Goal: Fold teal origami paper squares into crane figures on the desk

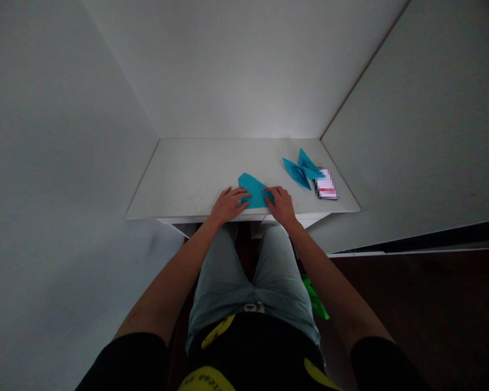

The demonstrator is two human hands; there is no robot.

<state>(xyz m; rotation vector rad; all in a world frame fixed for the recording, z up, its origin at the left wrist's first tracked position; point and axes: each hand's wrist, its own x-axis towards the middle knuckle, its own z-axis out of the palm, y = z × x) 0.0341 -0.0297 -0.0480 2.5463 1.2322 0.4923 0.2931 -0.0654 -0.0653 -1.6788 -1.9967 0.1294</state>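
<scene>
A sheet of blue paper point(254, 191) with folded, slanting edges lies near the front edge of a white desktop. My left hand point(229, 204) rests on its left side, fingers stretched out and slightly apart over the paper. On the right side, my right hand point(282, 205) touches the paper with its fingertips, the thumb apart from the forefinger. Neither hand lifts the sheet. Part of the paper's right edge is hidden beneath the right fingers. Two folded blue paper pieces with pointed ends, a nearer one point(296, 172) and a farther one point(308, 164), lie beyond my right hand.
A phone point(326, 184) with a lit, blurred screen lies at the right of the white desktop point(195, 163), partly under a paper tip. Walls enclose the desktop at left, back and right. Something bright green point(315, 298) is below, beside my right leg.
</scene>
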